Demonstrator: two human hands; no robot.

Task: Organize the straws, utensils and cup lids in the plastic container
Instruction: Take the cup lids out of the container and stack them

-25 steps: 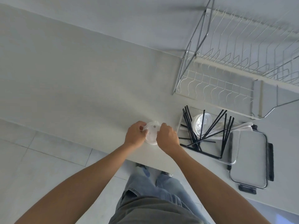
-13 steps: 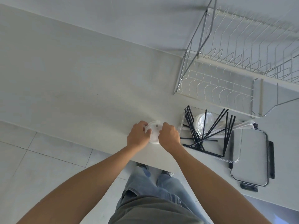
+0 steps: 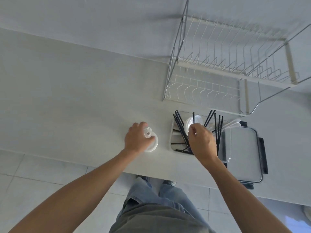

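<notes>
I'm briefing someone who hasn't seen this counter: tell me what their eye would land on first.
Black straws fan out of the clear plastic container at centre right, where the right hand reaches in over them. Left of it, the left hand rests on cup lids on the white counter. A wire dish rack stands behind.

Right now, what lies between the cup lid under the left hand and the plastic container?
Head view: only bare countertop separates the cup lid from the plastic container.
</notes>
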